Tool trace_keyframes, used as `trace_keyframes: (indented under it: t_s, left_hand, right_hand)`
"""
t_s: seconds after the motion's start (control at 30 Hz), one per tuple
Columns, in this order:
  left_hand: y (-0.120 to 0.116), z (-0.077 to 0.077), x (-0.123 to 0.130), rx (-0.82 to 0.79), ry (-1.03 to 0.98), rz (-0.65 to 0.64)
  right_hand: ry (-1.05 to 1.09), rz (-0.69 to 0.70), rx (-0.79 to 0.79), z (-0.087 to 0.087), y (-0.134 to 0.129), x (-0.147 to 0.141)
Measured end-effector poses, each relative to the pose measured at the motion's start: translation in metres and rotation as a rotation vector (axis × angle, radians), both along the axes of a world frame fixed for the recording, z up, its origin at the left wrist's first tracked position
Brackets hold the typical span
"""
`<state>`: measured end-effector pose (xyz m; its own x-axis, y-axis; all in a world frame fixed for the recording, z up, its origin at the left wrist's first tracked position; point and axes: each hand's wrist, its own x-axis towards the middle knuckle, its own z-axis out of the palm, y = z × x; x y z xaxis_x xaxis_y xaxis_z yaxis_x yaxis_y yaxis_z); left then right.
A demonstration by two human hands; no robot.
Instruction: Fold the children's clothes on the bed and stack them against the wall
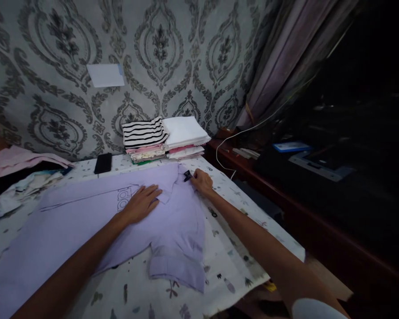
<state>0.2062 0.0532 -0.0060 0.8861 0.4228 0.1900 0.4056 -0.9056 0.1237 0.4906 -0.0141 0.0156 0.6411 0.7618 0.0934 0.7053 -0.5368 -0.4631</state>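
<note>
A lavender collared shirt [176,221] lies spread on a white printed cloth [232,248], its short sleeve turned toward me and dark outlined lettering on its front. My left hand [142,204] rests flat on the shirt just below the collar, fingers stretched and slightly apart. At the collar's far side, my right hand [202,181] is closed, its fingertips pinching the shirt's edge by the neck. Beside those fingertips is a small black piece [187,176] at the neck; whether it is a label or a clip I cannot tell.
Against the patterned wall stand two folded stacks, one topped by striped cloth [144,133], the other by white cloth [186,131]. A black phone [103,163] lies left of them. Crumpled clothes [23,188] sit at far left. A white cable [221,150] runs along the right-hand dark furniture.
</note>
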Motion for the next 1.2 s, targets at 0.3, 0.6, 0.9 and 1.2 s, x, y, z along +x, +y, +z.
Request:
trace_keyframes:
  t_s: [0.3,0.6,0.9,1.2]
  left_hand:
    - [-0.002,0.006,0.0,-0.05,0.0,-0.008]
    - [-0.029,0.022,-0.051,-0.167,0.145,-0.004]
    - [-0.09,0.055,-0.203,-0.253,0.324,0.076]
    - [-0.098,0.033,-0.28,-0.049,0.378,0.395]
  right_hand:
    - [-0.112,0.391,0.12,-0.015,0.005,0.004]
    - [-0.181,0.315,0.105,-0.024,-0.017,0.004]
    - [-0.132,1.048,0.024,-0.002,-0.191,-0.032]
    - [-0.251,1.086,0.205,0.004,-0.183,-0.056]
